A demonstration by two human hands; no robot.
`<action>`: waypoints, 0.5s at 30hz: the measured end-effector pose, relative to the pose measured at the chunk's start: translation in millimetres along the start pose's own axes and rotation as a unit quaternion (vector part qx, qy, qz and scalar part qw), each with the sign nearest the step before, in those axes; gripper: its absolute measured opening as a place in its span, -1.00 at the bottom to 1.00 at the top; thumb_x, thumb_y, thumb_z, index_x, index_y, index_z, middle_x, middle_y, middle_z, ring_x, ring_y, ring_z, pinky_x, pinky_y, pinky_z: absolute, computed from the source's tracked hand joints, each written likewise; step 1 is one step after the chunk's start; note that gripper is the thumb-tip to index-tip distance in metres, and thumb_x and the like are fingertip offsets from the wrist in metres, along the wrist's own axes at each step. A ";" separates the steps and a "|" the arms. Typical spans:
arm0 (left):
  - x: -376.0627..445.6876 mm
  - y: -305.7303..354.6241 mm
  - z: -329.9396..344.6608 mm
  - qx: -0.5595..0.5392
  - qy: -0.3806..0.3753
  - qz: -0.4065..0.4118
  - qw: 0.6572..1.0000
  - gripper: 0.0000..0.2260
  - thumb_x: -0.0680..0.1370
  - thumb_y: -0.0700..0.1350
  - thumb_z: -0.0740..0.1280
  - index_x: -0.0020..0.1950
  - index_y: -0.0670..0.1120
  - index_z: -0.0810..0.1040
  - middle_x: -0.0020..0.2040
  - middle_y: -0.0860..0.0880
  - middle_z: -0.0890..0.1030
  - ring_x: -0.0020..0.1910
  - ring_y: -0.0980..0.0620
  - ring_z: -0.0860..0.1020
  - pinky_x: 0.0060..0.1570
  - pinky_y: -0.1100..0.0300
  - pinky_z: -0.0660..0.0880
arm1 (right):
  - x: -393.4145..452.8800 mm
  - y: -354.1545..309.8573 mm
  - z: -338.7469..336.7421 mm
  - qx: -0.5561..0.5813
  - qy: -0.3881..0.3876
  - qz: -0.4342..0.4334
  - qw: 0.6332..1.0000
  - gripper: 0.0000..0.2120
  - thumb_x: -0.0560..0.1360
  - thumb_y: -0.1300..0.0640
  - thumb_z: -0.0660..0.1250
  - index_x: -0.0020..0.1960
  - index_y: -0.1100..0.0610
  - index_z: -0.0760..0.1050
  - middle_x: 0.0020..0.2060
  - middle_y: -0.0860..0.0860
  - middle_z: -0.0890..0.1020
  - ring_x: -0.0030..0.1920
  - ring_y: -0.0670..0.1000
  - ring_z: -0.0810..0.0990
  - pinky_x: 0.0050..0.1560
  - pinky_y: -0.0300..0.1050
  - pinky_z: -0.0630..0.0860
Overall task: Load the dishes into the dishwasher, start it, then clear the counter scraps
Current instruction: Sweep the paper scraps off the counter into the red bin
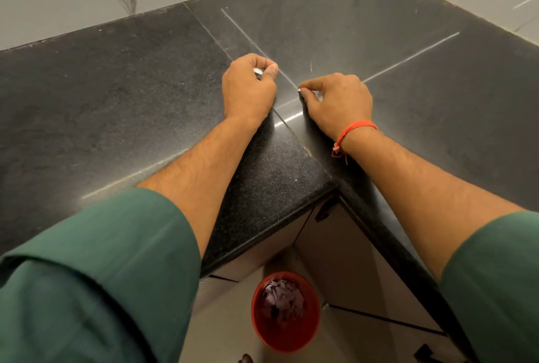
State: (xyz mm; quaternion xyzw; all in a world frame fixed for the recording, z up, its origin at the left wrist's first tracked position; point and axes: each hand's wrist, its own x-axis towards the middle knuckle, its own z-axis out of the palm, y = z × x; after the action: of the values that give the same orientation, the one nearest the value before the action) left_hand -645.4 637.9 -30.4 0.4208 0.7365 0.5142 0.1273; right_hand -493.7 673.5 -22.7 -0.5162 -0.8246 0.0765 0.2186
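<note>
- Left hand (248,85) is curling over the black stone counter (116,94), thumb and forefinger pinching a small white scrap (257,71) just above the surface.
- Right hand (338,97) is doing the same just beside it, fingertips nipping a second white fleck (299,89); something pale is also showing under its knuckles, too small to identify.
- Scraps are looking thin, light and limp, like paper or peel. Probably best taken at an edge with a fingertip pinch, or slid along the polished stone first, since flat bits may be clinging.
- Red bin (285,311) is sitting on the floor below the counter corner, already holding pale shreds.
- Dishwasher and dishes are not showing here.
</note>
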 end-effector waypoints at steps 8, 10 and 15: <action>-3.5 2.5 -4.0 -0.012 -0.012 -0.002 1.000 -0.92 0.56 -0.06 0.41 -0.14 0.06 0.63 -0.27 0.18 0.58 -0.26 0.24 0.53 -0.14 0.33 0.47 | -75.2 17.2 -15.0 0.044 0.021 -0.135 0.990 -0.79 0.55 -0.03 0.34 0.11 -0.13 0.70 -0.19 -0.03 0.74 -0.16 0.10 0.69 -0.23 -0.15 0.45; -9.0 1.7 -6.8 -0.017 -0.020 -0.002 1.000 -0.92 0.56 -0.05 0.41 -0.14 0.05 0.64 -0.29 0.17 0.58 -0.30 0.24 0.51 -0.16 0.32 0.48 | -91.2 20.8 -19.3 0.059 0.023 -0.140 0.988 -0.80 0.55 -0.01 0.36 0.11 -0.13 0.70 -0.20 -0.07 0.74 -0.19 0.05 0.69 -0.24 -0.21 0.40; -35.6 -2.6 -17.1 -0.050 -0.034 0.008 0.998 -0.92 0.56 -0.07 0.42 -0.14 0.03 0.66 -0.36 0.17 0.56 -0.38 0.26 0.46 -0.21 0.32 0.49 | -119.3 28.8 -24.6 0.066 0.014 -0.150 0.986 -0.74 0.59 0.01 0.33 0.23 -0.11 0.65 -0.21 -0.08 0.73 -0.21 0.00 0.66 -0.27 -0.16 0.50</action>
State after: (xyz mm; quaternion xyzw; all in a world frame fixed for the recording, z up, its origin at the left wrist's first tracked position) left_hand -635.5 599.8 -33.8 0.4366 0.7017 0.5370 0.1692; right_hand -415.0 578.6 -44.5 -0.3720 -0.8827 0.0895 0.2727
